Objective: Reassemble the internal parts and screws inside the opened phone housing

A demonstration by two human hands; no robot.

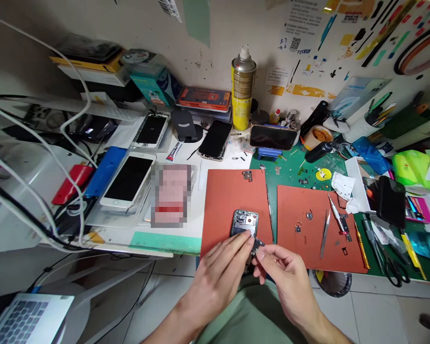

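Two hands in: left hand (224, 263) flat over one opened phone (244, 220) on the left of two brown mats (232, 191), fingers together. Right hand (284, 270) pinches one small dark part (257, 246) at the phone's lower edge, that end hidden; metal innards showing up top.

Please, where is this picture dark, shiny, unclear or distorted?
Head view: edges look stretched, as at the laptop; square blocks hide an item left of the orange mats; the spray can has highlights; under the table it is dim; the dark part in the right hand lacks fine detail.
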